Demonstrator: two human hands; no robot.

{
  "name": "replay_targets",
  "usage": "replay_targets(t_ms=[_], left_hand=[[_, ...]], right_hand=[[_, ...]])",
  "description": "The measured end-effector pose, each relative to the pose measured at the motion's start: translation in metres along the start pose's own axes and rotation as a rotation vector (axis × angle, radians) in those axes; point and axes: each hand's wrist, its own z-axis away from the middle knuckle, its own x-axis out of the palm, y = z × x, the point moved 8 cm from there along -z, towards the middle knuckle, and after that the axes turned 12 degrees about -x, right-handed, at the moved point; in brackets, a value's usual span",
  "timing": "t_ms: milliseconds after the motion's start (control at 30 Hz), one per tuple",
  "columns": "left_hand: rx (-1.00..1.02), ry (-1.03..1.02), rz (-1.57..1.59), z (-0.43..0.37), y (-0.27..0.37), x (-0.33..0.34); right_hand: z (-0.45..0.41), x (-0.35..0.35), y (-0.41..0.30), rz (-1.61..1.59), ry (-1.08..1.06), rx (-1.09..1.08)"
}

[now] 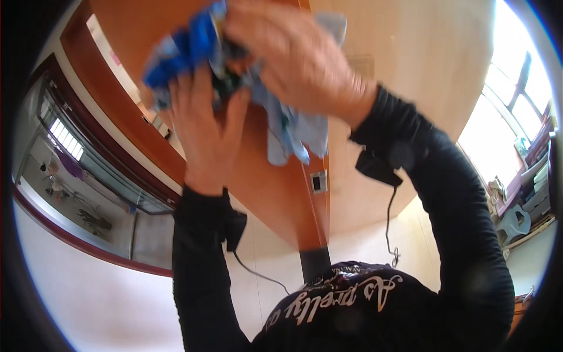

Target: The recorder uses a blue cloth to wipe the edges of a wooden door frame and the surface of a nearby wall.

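Observation:
A bunched blue cloth (189, 50), blurred by motion, is held up in front of the edge of a reddish-brown wooden door (264, 193). From the left, my left hand (204, 127) grips the bunch with its fingers pointing upward. My right hand (303, 61) holds the bunch from the upper right, its back facing me. Pale blue folds of the cloth hang below my right hand. Both hands' fingertips are partly hidden in the fabric. Below the hanging folds, a metal latch plate (318, 182) is set into the door edge.
A lighter wood panel (413, 57) stands to the right of the door edge. At the left is a dark-red-framed window (101, 198) with an open glass sash. Clutter and a pale blue plastic item (514, 224) lie by the bright window at the right. Cords hang from both wrist devices.

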Motion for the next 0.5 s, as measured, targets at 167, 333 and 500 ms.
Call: replay_targets(t_ms=[167, 333, 500], left_hand=[[0.067, 0.125, -0.25, -0.001, 0.013, 0.037], [-0.125, -0.378, -0.231, 0.106, -0.006, 0.092], [-0.122, -0.571, -0.118, 0.264, 0.001, 0.097]], right_hand=[[0.008, 0.012, 0.027, -0.127, 0.106, 0.116], [0.097, 0.037, -0.038, -0.027, -0.251, 0.167], [0.201, 0.046, -0.149, -0.291, -0.559, 0.143]])
